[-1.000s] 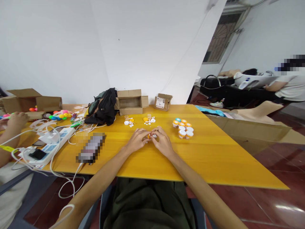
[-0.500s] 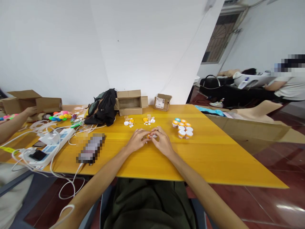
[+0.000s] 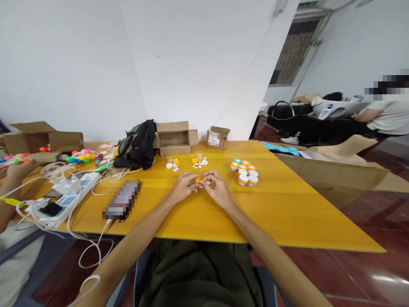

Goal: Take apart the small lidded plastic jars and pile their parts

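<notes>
Above the middle of the table (image 3: 275, 213), my left hand (image 3: 183, 187) pinches a small orange round lid (image 3: 198, 180) between thumb and fingers. My right hand (image 3: 218, 189) is closed at the lid's right side, its fingertips at a small white part that is partly hidden. Small white pieces (image 3: 196, 190) lie on the table under my hands. Farther back are two little groups of parts, each with a yellow disc (image 3: 194, 161), white discs (image 3: 169, 166) and a clear cup (image 3: 199, 156). To the right, several small tubs (image 3: 243, 179) with white, orange and teal lids stand close together.
An open cardboard box (image 3: 175, 138), a smaller box (image 3: 217, 137) and a black bag (image 3: 138, 145) line the back. A phone (image 3: 123, 199), power strip (image 3: 76, 192) and loose cables are at left. Another person's hand (image 3: 21, 168) is at far left, near colourful toys (image 3: 81, 155).
The orange lid has turned and now shows more of its face between my fingers. At far left, the other person's hand has drawn back from the cardboard box.
</notes>
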A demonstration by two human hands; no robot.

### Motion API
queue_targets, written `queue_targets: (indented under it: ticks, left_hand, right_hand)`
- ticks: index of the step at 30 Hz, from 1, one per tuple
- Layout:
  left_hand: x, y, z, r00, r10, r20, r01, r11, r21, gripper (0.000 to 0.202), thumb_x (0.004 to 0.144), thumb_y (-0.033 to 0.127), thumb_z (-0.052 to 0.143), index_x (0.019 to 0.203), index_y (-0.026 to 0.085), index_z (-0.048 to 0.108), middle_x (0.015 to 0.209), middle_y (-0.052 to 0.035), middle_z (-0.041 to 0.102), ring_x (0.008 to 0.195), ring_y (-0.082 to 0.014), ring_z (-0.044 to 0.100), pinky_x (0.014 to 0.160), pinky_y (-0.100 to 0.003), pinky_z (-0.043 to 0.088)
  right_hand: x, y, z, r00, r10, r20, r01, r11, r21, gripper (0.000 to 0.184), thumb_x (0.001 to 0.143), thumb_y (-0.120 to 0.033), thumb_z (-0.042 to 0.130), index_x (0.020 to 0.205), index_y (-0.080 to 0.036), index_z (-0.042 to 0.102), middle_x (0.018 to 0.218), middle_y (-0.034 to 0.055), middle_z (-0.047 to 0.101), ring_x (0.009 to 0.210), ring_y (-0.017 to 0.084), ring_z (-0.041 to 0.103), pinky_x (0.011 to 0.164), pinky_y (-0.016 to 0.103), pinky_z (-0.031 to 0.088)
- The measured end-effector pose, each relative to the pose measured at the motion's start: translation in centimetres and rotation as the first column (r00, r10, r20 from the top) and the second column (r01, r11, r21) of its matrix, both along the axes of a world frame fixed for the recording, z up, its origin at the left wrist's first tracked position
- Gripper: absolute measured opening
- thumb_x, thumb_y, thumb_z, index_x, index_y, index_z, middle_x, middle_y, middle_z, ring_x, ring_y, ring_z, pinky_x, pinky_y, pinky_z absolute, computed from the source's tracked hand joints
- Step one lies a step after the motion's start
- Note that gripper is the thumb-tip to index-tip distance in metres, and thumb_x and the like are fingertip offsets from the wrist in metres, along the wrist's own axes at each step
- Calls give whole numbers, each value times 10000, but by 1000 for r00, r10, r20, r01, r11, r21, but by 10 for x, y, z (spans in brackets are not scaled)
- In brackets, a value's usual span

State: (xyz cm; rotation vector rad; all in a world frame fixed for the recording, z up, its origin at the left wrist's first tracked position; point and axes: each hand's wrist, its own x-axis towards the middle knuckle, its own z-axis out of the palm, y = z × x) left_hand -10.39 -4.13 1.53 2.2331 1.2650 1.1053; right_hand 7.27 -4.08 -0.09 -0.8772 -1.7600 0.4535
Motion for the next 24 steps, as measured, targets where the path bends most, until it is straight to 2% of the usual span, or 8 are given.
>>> queue_targets:
  ticks: [6, 11, 15, 19, 24]
  left_hand:
    - [-5, 9, -3, 981, 89, 171, -74, 993, -88, 305, 747, 143, 710, 1045, 206, 718, 1028, -56, 741, 965, -218, 671, 939, -368, 497]
    - [-6, 11, -4, 970, 108, 217, -85, 990, -117, 315, 726, 132, 702, 1031, 210, 715, 1040, -44, 749, 962, -213, 678, 940, -368, 505]
    - [-6, 11, -3, 968, 109, 224, -83, 989, -123, 305, 722, 146, 701, 1019, 211, 716, 1026, -40, 751, 963, -214, 677, 939, -371, 505]
    - [-5, 10, -2, 968, 96, 231, -67, 989, -134, 301, 717, 147, 700, 1013, 201, 715, 1025, -46, 749, 958, -211, 674, 934, -365, 501]
    - [-5, 9, -1, 966, 93, 240, -61, 988, -139, 293, 718, 151, 700, 1007, 199, 714, 1006, -41, 749, 942, -204, 669, 921, -355, 497]
  right_hand:
    - [1, 2, -3, 998, 47, 28, -46, 998, -50, 109, 808, -266, 590, 704, -240, 606, 970, 52, 625, 899, 205, 613, 782, 355, 513]
    - [5, 3, -7, 989, 117, 96, -107, 989, -99, 95, 783, -221, 589, 692, -236, 612, 995, 58, 628, 948, 213, 624, 853, 389, 509]
    - [7, 4, -10, 980, 125, 153, -109, 988, -105, 104, 764, -189, 592, 674, -236, 614, 998, 60, 631, 957, 219, 632, 870, 402, 510]
    - [7, 5, -9, 983, 82, 164, -70, 995, -78, 108, 768, -180, 577, 685, -241, 609, 986, 56, 634, 934, 216, 633, 837, 382, 521]
    - [8, 6, -7, 987, -51, 151, 48, 999, 21, 116, 799, -170, 540, 737, -252, 594, 892, 53, 620, 915, 236, 618, 843, 403, 521]
